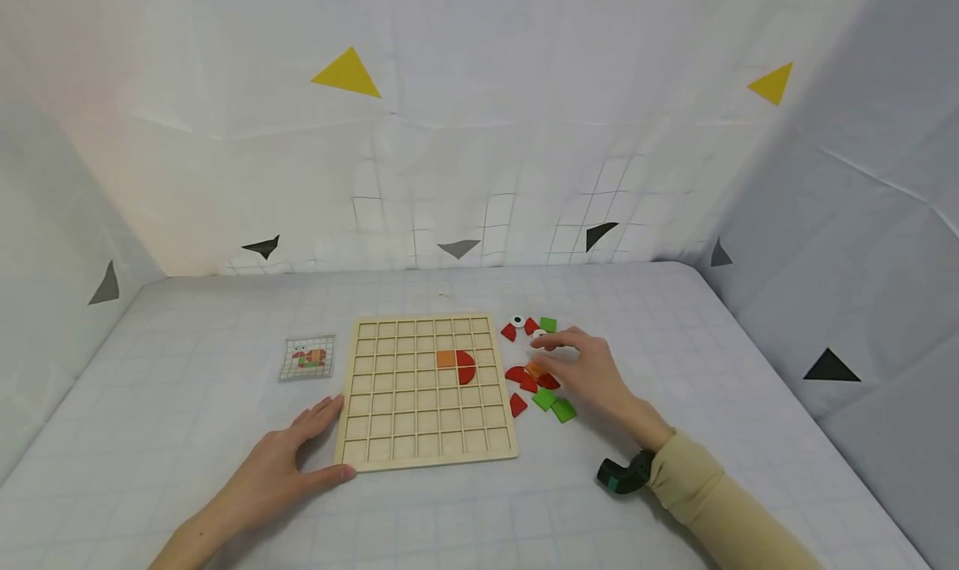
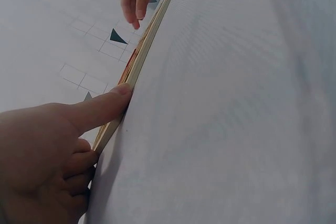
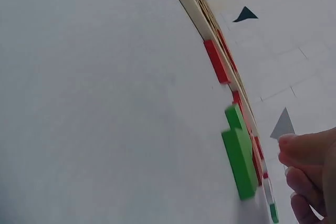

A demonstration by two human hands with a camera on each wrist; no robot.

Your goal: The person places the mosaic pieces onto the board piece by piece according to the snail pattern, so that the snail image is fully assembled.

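A square wooden grid board (image 1: pixel 395 423) lies on the table. An orange square (image 1: pixel 446 359) and a red half-round shape (image 1: pixel 466 368) sit in its cells. My left hand (image 1: pixel 280 462) rests at the board's near left corner, fingertips along the left side and thumb against the front edge. To the right of the board my right hand (image 1: pixel 588 370) hovers with loosely bent fingers over a cluster of small pieces, nothing visible between thumb and fingers. Under it show another orange piece (image 1: pixel 535 370), red rounded pieces (image 1: pixel 514 374), green squares (image 1: pixel 563 410) and a white eye disc (image 1: pixel 518 321).
Left of the board lies a small picture card (image 1: pixel 307 358) with a gridded, coloured figure. A dark green, curved device (image 1: pixel 625 474) sits at my right wrist. White sheets (image 1: pixel 479 121) with yellow and dark triangles stand behind and at both sides of the table.
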